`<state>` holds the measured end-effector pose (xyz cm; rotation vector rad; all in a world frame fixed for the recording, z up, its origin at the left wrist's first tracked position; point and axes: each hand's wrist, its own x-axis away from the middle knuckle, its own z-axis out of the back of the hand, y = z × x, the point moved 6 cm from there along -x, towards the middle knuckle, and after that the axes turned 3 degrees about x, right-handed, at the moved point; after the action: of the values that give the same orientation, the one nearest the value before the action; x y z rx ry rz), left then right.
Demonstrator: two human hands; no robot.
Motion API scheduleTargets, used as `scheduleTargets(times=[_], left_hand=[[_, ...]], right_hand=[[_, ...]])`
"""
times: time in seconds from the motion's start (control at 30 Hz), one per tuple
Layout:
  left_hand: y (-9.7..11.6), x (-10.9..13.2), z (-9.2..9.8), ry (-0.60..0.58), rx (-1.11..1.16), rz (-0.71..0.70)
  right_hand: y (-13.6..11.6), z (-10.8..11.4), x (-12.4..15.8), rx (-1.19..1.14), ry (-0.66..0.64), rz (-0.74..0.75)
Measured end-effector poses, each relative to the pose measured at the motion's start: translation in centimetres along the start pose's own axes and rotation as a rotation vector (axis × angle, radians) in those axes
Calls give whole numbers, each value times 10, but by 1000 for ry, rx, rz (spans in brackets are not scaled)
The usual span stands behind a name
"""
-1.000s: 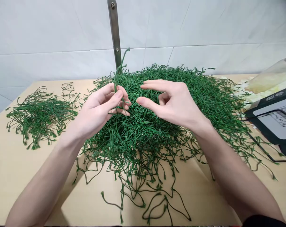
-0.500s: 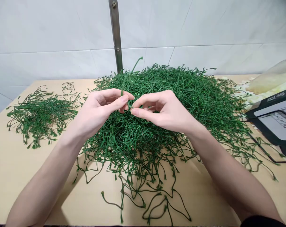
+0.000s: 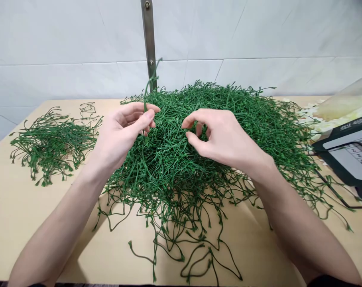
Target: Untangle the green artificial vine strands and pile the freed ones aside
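Observation:
My left hand (image 3: 128,129) pinches thin green plastic stems (image 3: 145,89) between thumb and fingers; their tips stick up above the hand. How many stems it holds I cannot tell exactly. To its right, my right hand (image 3: 218,135) hovers over the big tangled pile of green stems (image 3: 175,159), thumb and index finger apart with nothing visible between them. The stems are slender, bent, with small forked ends. Several loose ones (image 3: 199,275) lie on the table in front of the pile.
A smaller bundle of green stems (image 3: 57,143) lies on the wooden table (image 3: 22,215) at the left. On the right stand a dark box with a white label (image 3: 353,147) and pale petals (image 3: 312,119). A metal bracket (image 3: 149,44) runs up the tiled wall (image 3: 64,36).
My hands have moved apart. The right hand has drawn off to the right and its fingers have parted; the left has shifted slightly left, still pinching the stems.

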<state>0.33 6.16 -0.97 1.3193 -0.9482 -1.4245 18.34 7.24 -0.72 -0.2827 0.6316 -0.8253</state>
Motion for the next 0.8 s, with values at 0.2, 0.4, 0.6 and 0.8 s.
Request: scheduleTargets(times=[0.2,0.4,0.6,0.8], left_hand=[[3,3,2,44,123,4],[12,2,9,147,205,-43],[-1,-5,10,147,379,194],[-11,-2,0,36,250,262]], right_hand=[[-20,-23,6,-175,-192,73],[-38,-45,11,-272,-452,136],[-23,-22,3,-454,-265,34],[-14,-20,-2,-719,-186,72]])
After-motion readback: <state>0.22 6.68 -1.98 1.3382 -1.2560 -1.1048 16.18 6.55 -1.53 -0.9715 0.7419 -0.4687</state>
